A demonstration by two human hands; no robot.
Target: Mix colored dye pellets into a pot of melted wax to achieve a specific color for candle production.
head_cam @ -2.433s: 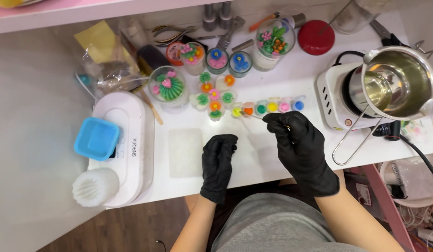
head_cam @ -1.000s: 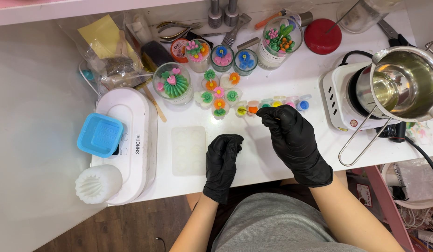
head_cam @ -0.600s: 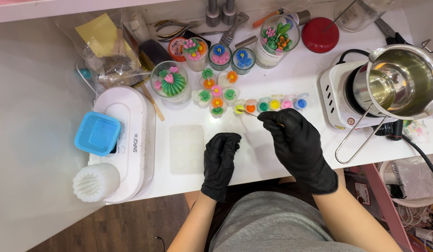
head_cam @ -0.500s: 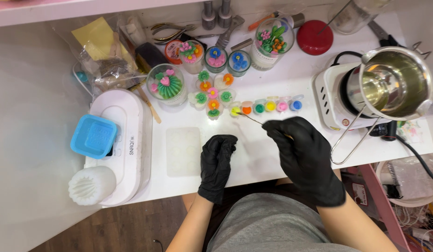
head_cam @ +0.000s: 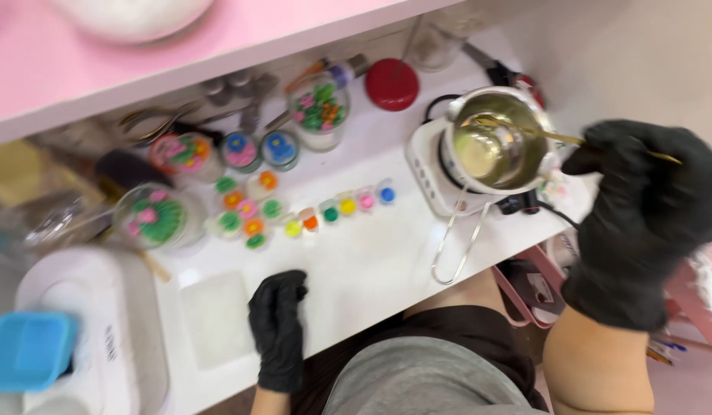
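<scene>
— Item one, left of the metal pot (head_cam: pixel 498 146): what is there?

— Blue square mould (head_cam: pixel 27 350) on a white oval machine (head_cam: pixel 87 330), furthest from the pot. Then a pale flat mould (head_cam: pixel 216 317) on the worktop (head_cam: pixel 371 261). The left hand (head_cam: pixel 278 327), black glove, lies palm down just beside that flat mould, fingers loosely curled, holding nothing.

— Item two, nearer the pot?

— Row of small colour pots (head_cam: pixel 341 207), between the flat mould and the pot. Wax flowers (head_cam: pixel 248 215) at the row's far end.

— Item three, the pot itself?

— On a white hotplate (head_cam: pixel 433 169), clear liquid inside, wire handle hanging toward the worktop edge.

— Item four?

— Right hand (head_cam: pixel 648 207), gloved, right of the pot, pinched closed on a thin gold stick (head_cam: pixel 559 137). The stick's tip is over the pot's liquid.

— Handling note?

— I'd judge: keep the stick low and steady, dip only the tip, stay clear of the hot rim, let drips fall back before lifting away. The view is blurred, so whether the tip touches liquid I cannot tell.
</scene>
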